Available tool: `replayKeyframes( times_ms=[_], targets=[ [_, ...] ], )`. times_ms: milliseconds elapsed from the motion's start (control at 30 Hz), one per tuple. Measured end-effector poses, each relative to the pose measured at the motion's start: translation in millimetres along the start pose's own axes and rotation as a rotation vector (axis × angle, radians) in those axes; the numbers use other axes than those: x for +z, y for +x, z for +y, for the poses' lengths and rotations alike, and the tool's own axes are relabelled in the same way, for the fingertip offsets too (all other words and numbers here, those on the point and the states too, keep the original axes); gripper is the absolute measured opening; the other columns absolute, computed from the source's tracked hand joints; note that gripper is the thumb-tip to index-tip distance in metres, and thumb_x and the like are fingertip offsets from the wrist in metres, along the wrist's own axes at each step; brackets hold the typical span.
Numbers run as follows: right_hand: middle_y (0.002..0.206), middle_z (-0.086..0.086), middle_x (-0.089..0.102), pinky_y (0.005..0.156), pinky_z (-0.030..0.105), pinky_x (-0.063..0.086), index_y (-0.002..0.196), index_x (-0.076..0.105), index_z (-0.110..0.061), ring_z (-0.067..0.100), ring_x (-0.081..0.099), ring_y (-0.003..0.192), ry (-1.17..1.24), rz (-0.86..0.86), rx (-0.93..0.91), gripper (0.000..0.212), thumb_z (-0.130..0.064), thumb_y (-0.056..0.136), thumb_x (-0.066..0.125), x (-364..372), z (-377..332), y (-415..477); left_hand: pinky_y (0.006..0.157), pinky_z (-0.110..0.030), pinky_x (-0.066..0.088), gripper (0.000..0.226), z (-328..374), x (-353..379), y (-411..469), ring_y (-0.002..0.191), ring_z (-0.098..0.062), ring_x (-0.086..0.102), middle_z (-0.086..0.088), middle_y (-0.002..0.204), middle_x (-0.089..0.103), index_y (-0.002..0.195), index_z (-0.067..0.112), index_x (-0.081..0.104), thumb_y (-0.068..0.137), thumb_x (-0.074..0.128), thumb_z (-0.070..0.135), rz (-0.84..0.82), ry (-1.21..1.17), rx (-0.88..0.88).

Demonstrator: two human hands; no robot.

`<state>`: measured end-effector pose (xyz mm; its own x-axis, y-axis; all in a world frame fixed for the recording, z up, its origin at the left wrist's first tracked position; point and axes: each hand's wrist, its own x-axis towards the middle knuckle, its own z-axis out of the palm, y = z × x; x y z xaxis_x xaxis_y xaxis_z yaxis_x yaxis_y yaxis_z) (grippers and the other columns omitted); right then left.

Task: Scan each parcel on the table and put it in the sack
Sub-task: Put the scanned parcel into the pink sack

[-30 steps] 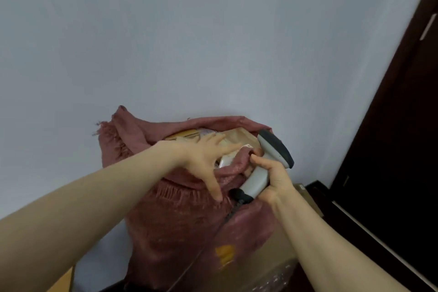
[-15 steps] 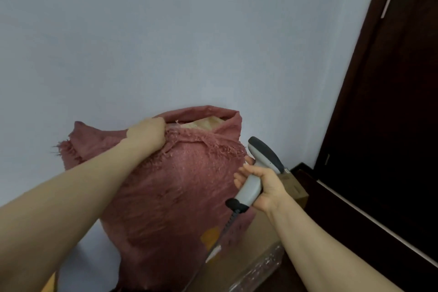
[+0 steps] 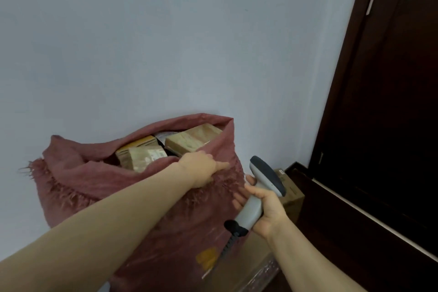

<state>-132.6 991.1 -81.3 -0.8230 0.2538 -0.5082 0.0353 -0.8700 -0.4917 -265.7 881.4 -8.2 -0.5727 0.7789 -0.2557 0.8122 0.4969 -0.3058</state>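
Observation:
A dusty-red woven sack (image 3: 99, 185) stands against the pale wall, its mouth open toward me. Inside lie several brown cardboard parcels (image 3: 192, 141), taped and labelled, packed close to the rim. My left hand (image 3: 201, 168) grips the sack's near rim at its right side, fingers curled over the frayed edge. My right hand (image 3: 263, 206) holds a grey-and-black barcode scanner (image 3: 265, 180) by its handle, just right of the sack, head pointing up and away. Its coiled cable hangs down in front of the sack.
A dark wooden door (image 3: 391, 102) and its frame fill the right side. A small cardboard box (image 3: 291, 189) sits on the floor by the wall behind the scanner. A large flat carton wrapped in film (image 3: 256, 272) lies under the sack.
My left hand has slid right along the rim and pulled it down, exposing the parcels inside. The view has shifted, and my right hand with the scanner stays beside the sack.

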Motion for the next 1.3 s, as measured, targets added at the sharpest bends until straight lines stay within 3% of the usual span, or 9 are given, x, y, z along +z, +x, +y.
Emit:
replayKeyframes(
  times_ms=[167, 267, 433, 533, 633, 800, 933, 1167, 1300],
  targets=[
    [0.100, 0.016, 0.065, 0.087, 0.040, 0.051, 0.100, 0.071, -0.012, 0.031, 0.063, 0.094, 0.001, 0.007, 0.006, 0.038, 0.001, 0.065, 0.066, -14, -2, -2, 0.077, -0.035, 0.047, 0.033, -66, -40, 26, 0.094, -0.033, 0.064, -0.021, 0.093, 0.066, 0.083, -0.001, 0.066, 0.094, 0.055, 0.028, 0.654, -1.070, -0.688],
    [0.097, 0.015, 0.067, 0.087, 0.040, 0.051, 0.098, 0.072, -0.012, 0.030, 0.063, 0.093, -0.022, -0.007, -0.001, 0.040, 0.000, 0.060, 0.068, -21, -1, -6, 0.084, -0.040, 0.050, 0.025, -114, -47, 13, 0.106, -0.036, 0.062, -0.023, 0.107, 0.065, 0.102, -0.006, 0.065, 0.088, 0.059, 0.015, 0.725, -1.272, -0.923],
    [0.095, 0.013, 0.069, 0.089, 0.041, 0.049, 0.097, 0.071, -0.015, 0.031, 0.062, 0.097, -0.065, -0.031, 0.039, 0.028, 0.002, 0.076, 0.065, -14, 13, -8, 0.109, -0.042, 0.028, 0.049, -82, -41, -25, 0.136, -0.035, 0.034, -0.017, 0.148, 0.037, 0.144, 0.013, 0.040, 0.095, 0.044, 0.011, 0.692, -0.827, -0.864],
    [0.093, 0.010, 0.070, 0.085, 0.041, 0.050, 0.104, 0.072, -0.016, 0.030, 0.062, 0.091, -0.096, -0.043, 0.059, 0.029, 0.001, 0.082, 0.064, -3, 23, -6, 0.106, -0.048, 0.025, 0.041, -29, -32, -67, 0.129, -0.031, 0.045, -0.008, 0.138, 0.052, 0.129, 0.021, 0.058, 0.091, 0.045, 0.025, 0.913, -0.193, -0.282],
    [0.106, 0.012, 0.070, 0.095, 0.047, 0.049, 0.114, 0.071, -0.016, 0.032, 0.062, 0.100, -0.108, -0.069, 0.080, 0.050, -0.002, 0.066, 0.072, 10, 32, -3, 0.109, -0.045, 0.026, 0.040, 11, 10, -118, 0.119, -0.022, 0.058, 0.001, 0.121, 0.066, 0.118, 0.023, 0.068, 0.088, 0.043, 0.029, 0.623, 0.227, 0.241],
    [0.099, 0.009, 0.066, 0.076, 0.038, 0.051, 0.103, 0.068, -0.019, 0.028, 0.061, 0.091, -0.147, -0.069, 0.087, 0.027, -0.001, 0.084, 0.063, 19, 41, -8, 0.108, -0.060, 0.027, 0.065, -49, 63, -141, 0.142, -0.032, 0.026, -0.003, 0.156, 0.026, 0.142, 0.033, 0.042, 0.091, 0.017, 0.065, 0.139, 0.169, -0.234],
    [0.095, 0.007, 0.066, 0.077, 0.036, 0.049, 0.103, 0.068, -0.019, 0.024, 0.061, 0.087, -0.193, -0.068, 0.082, 0.027, 0.000, 0.086, 0.061, 20, 47, -19, 0.117, -0.056, 0.009, 0.070, -46, 68, -125, 0.140, -0.035, -0.029, 0.005, 0.145, -0.041, 0.149, 0.040, -0.008, 0.091, 0.019, 0.067, 0.060, 0.030, -0.219],
    [0.084, 0.006, 0.070, 0.081, 0.036, 0.048, 0.099, 0.068, -0.017, 0.023, 0.063, 0.087, -0.239, -0.078, 0.103, 0.025, 0.002, 0.086, 0.059, 14, 53, -37, 0.115, -0.055, -0.008, 0.071, -21, 55, -156, 0.146, -0.027, -0.017, -0.003, 0.159, -0.017, 0.151, 0.041, 0.002, 0.092, 0.041, 0.054, 0.172, 0.101, -0.244],
    [0.067, 0.005, 0.070, 0.075, 0.034, 0.049, 0.095, 0.065, -0.016, 0.021, 0.063, 0.078, -0.240, -0.068, 0.136, 0.020, 0.002, 0.089, 0.057, 6, 65, -47, 0.110, -0.057, 0.026, 0.064, -5, 57, -185, 0.134, -0.033, 0.041, -0.013, 0.145, 0.044, 0.138, 0.023, 0.050, 0.078, 0.044, 0.044, 0.270, 0.084, -0.170]
  ],
)
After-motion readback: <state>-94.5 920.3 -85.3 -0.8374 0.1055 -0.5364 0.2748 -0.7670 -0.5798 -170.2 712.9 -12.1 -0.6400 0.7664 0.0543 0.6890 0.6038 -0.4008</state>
